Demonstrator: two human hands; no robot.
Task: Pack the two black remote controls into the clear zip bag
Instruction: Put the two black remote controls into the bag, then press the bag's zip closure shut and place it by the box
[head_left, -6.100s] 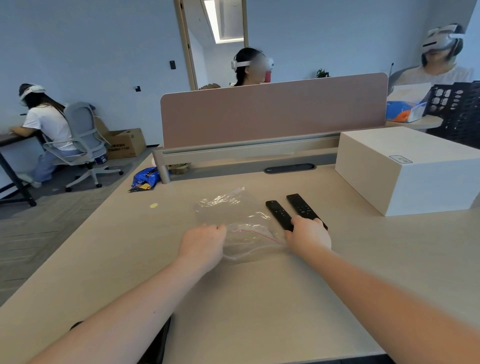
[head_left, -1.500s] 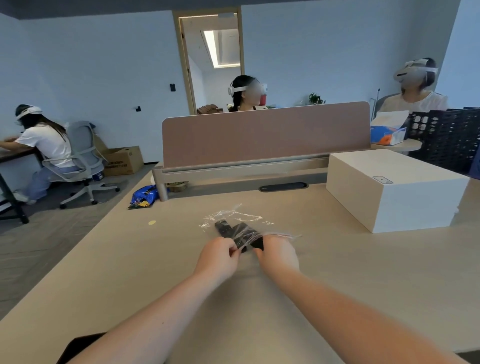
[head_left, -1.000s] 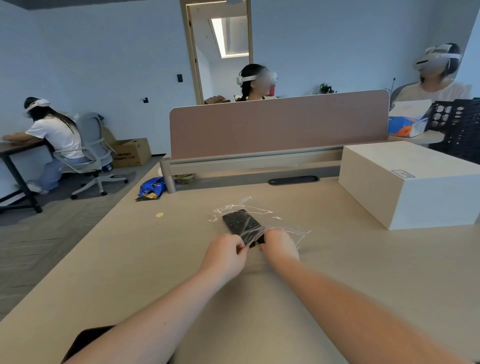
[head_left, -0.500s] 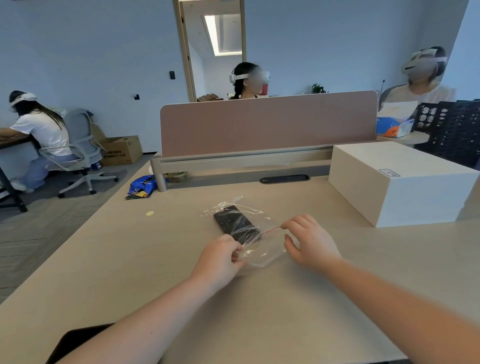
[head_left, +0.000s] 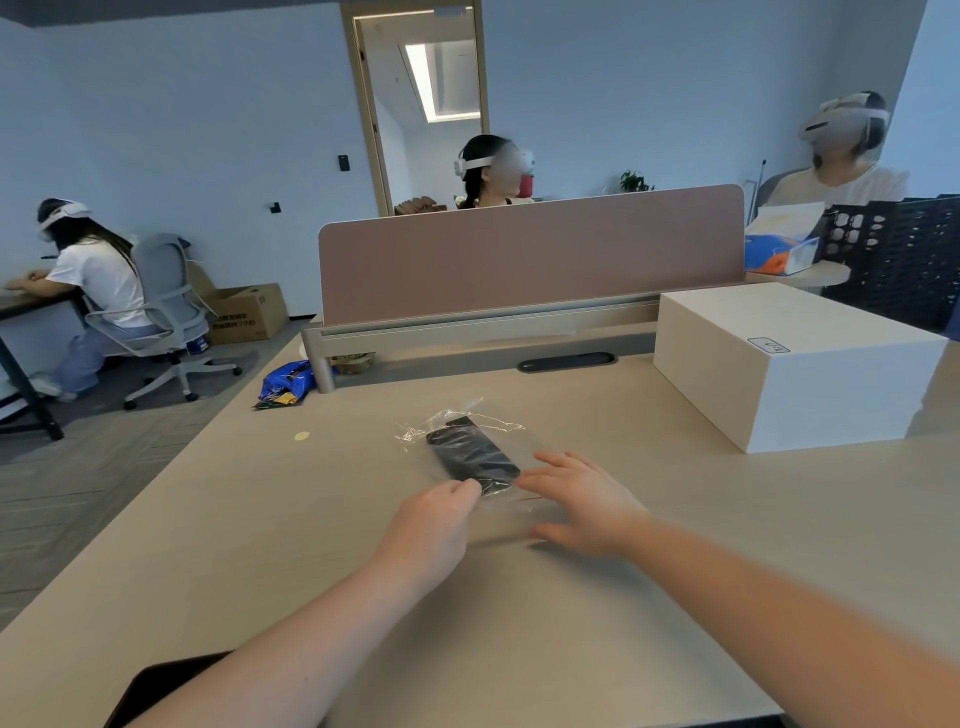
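The left hand (head_left: 434, 525) pinched the near edge of the clear zip bag (head_left: 480, 457), which held the 2 black remote controls (head_left: 470, 454). The right hand (head_left: 584, 504) lay flat, its grip spread, beside the bag on the table (head_left: 519, 623).

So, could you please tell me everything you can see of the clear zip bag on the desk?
The clear zip bag is thin, crinkled, glossy see-through plastic lying flat on the beige desk. The black remote controls show through it as one dark shape. A thin red line marks its near, open end. The left hand pinches that end; the right hand is spread open beside it.
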